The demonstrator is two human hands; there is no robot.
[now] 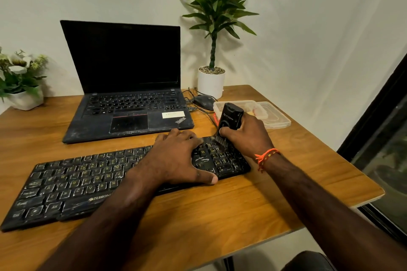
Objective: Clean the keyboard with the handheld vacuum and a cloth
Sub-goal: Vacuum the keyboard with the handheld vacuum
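Observation:
A dusty black keyboard (72, 182) lies slanted across the wooden desk (220, 215). My left hand (176, 158) rests flat on its right half, fingers spread over the far edge and thumb at the near edge. My right hand (246, 136) grips a small black handheld vacuum (231, 117), held upright. Its brush nozzle (219, 139) touches the keys at the keyboard's far right corner. No cloth is visible.
An open, dusty black laptop (130, 86) stands behind the keyboard. A black mouse (203, 101) with cables, a clear plastic box (271, 114) and a white potted plant (211, 81) sit at the back right. A flower pot (24, 94) stands far left. The desk edge runs close on the right.

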